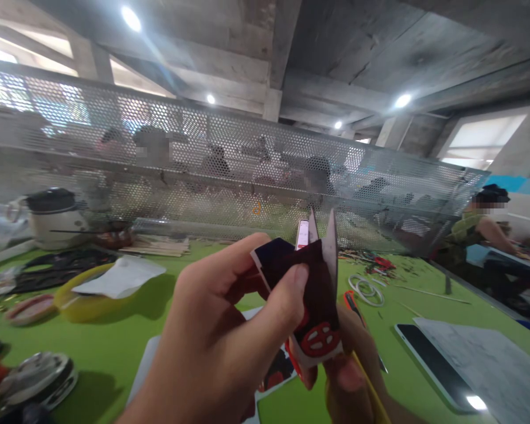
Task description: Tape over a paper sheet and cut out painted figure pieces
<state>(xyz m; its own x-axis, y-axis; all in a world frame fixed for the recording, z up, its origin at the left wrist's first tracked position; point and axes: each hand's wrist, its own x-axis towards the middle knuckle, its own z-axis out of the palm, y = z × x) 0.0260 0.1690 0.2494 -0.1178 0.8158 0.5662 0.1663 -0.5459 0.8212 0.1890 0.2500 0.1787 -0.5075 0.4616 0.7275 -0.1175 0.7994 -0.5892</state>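
My left hand (242, 318) pinches a dark printed paper piece (311, 294) between thumb and fingers. The piece is nearly black, with a red and white figure at its lower end and a pale edge. Behind it rise the two parted blades of a pair of scissors (331, 247), pointing up, with the paper at their right blade. My right hand (357, 365), partly hidden by the paper, is closed around the scissors' red handle. A printed sheet (276, 374) with dark and red shapes lies on the table below my hands.
On the green table (115, 383) are a yellow tape roll (77, 303) with white paper on it, a phone (437, 365), a grey-white sheet (490, 359), a white cable coil (365, 290) and an orange cutter (352, 303). A perforated metal screen (229, 176) stands behind; a person (481, 224) sits right.
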